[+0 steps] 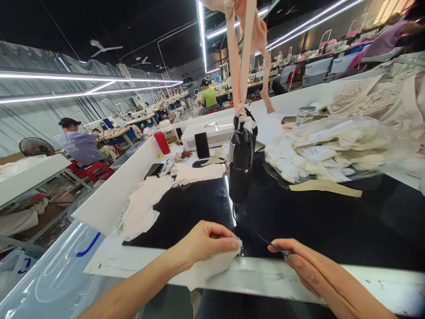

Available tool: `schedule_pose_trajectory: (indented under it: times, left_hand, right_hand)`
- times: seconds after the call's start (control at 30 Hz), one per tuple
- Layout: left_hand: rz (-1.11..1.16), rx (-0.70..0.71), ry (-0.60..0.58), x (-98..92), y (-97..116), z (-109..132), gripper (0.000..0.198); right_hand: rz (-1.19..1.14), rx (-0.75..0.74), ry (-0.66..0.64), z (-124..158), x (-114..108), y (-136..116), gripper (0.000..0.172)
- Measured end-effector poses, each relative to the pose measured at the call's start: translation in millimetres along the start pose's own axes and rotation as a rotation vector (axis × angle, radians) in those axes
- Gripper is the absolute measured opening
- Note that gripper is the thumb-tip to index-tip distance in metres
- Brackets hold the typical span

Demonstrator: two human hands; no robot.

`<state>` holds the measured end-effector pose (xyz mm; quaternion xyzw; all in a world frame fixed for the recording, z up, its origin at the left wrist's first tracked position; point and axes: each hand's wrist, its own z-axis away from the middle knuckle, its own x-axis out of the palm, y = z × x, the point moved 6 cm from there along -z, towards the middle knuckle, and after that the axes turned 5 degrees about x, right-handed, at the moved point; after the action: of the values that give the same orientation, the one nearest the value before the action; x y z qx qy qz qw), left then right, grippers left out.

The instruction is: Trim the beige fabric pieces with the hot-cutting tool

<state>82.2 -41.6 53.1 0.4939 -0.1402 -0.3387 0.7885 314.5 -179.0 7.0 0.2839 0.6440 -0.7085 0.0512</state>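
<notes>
My left hand [202, 243] is closed on a small piece of pale fabric [217, 263] at the near edge of the black table [332, 217]. My right hand [300, 261] is closed on a thin dark tool [274, 245], probably small snips, whose tip points left toward the fabric. The two hands are a short gap apart. A black lamp-like device [241, 161] stands just beyond them, with pink fabric strips [242, 53] hanging above it.
Piles of cream fabric pieces [328, 146] lie at the right, white pieces [146, 208] at the left. A phone [202, 145], a red bottle [162, 141] and a white box [212, 133] stand farther back. A clear plastic bin [56, 274] sits at lower left. Other people work at distant tables.
</notes>
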Motion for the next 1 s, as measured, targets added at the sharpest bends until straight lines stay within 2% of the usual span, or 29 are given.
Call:
schedule_pose_trajectory:
  times: [0.13, 0.27, 0.4, 0.7, 1.0]
  left_hand:
    - [-0.027, 0.058, -0.040, 2.0, 1, 2, 0.056]
    - [-0.134, 0.152, -0.084, 0.7, 5, 6, 0.043]
    - [-0.214, 0.189, -0.110, -0.9, 9, 8, 0.034]
    - [-0.231, 0.139, -0.134, -2.4, 7, 11, 0.038]
    - [-0.302, 0.151, -0.154, -3.5, 7, 11, 0.038]
  right_hand:
    - [-0.069, 0.020, -0.158, -1, 13, -17, 0.069]
    - [-0.027, 0.065, -0.155, 3, 21, -10, 0.070]
    - [-0.028, 0.028, -0.201, 7, 31, -9, 0.067]
    - [-0.013, 0.028, -0.305, 4, 35, -28, 0.068]
    - [-0.042, 0.005, -0.280, 5, 36, -30, 0.071]
